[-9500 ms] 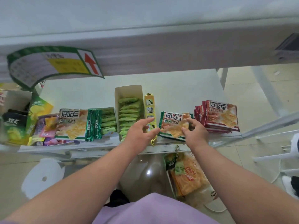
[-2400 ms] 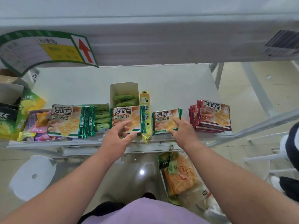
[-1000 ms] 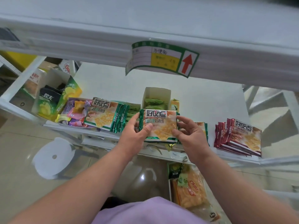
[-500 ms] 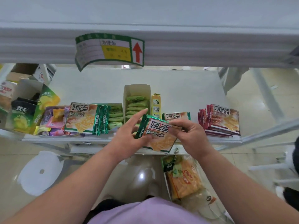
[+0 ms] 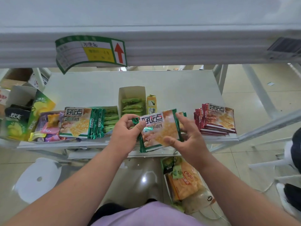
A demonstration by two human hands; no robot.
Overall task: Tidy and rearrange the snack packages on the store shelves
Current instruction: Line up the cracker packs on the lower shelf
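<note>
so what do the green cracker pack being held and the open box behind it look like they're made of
The green cracker pack, pinched by the left hand and right hand, looks like glossy printed plastic film, maybe foil-lined: crimped shiny edges, glare, and it bends. The open box looks like matte, uncoated cardboard: thin stiff walls, dull pale surface.

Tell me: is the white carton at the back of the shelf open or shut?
Open. The white carton has no top covering it, and green sachets lie stacked inside, visible from above.

On the shelf (image 5: 171, 88), an open carton (image 5: 132, 99) is set at twelve o'clock, one cracker-packet stack (image 5: 81, 123) at nine, another (image 5: 215, 119) at three.
</note>
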